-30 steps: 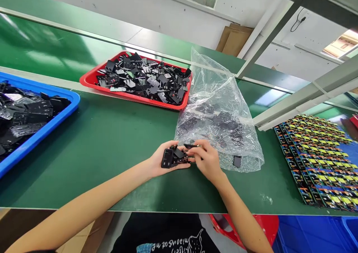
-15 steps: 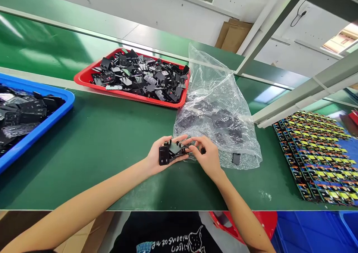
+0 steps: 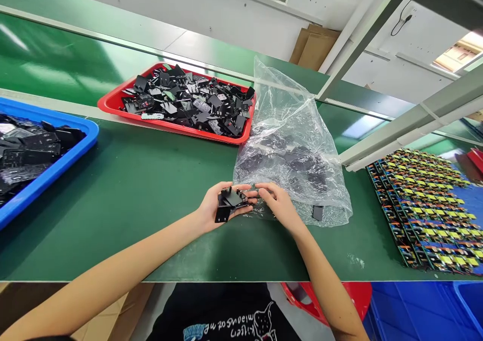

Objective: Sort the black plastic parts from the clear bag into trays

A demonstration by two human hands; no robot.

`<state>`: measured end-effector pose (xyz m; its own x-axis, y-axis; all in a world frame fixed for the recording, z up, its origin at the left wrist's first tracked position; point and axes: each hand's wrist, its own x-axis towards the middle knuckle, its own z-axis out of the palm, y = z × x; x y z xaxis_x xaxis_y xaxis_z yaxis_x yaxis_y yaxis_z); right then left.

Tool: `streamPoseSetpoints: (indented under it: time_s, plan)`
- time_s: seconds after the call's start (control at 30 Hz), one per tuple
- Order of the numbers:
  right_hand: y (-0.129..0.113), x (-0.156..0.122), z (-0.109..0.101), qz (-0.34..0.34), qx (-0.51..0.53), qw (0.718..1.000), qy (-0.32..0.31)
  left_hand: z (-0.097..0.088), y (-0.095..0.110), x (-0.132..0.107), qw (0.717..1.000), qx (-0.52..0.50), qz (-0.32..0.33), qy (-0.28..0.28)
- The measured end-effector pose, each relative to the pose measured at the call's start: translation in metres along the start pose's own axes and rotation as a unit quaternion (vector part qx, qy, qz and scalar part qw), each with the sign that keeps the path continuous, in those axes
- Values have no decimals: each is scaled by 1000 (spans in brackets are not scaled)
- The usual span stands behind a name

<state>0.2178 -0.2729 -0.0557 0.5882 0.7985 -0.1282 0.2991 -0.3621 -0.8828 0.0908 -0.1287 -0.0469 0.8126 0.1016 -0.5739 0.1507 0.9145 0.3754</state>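
Note:
My left hand point(image 3: 213, 207) lies palm up on the green table point(image 3: 143, 190) and cups a small stack of black plastic plug parts point(image 3: 228, 203). My right hand point(image 3: 278, 203) rests just right of them, at the mouth of a crumpled clear plastic bag point(image 3: 290, 140). Its fingers are curled together at the bag's edge, and whether anything is in them does not show. More black parts lie inside the bag, and one black part point(image 3: 317, 212) sits at its near right corner.
A red tray point(image 3: 113, 107) heaped with black plastic parts stands at the back. A blue tray point(image 3: 56, 167) of black parts is at the left. Rows of circuit boards point(image 3: 426, 205) lie at the right. Red and blue bins sit below the table's front edge.
My right hand has let go of the part it held over the stack and moved slightly right to the bag's edge. The stack in my left hand has tilted a little.

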Motion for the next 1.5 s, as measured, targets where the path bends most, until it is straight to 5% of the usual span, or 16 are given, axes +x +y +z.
streamPoseSetpoints:
  time_s: [0.3, 0.53, 0.73, 1.1, 1.3, 1.5]
  plan:
    - [-4, 1, -5, 19, 22, 995, -94, 1, 1, 0, 999, -36, -7, 13]
    - [1, 3, 6, 18, 110, 993, -39, 2, 1, -2, 997, -72, 17, 26]
    - [2, 3, 13, 43, 182, 979, -76, -3, 1, 1, 996, -77, 24, 35]
    - [4, 3, 14, 75, 286, 955, 16, -3, 0, 0, 993, -102, 33, 41]
    - [4, -3, 6, -15, 330, 934, 139, -2, 2, -2, 992, -119, 27, 34]
    - [0, -7, 13, -53, 264, 957, 106, 3, -4, -7, 993, -113, -25, 7]
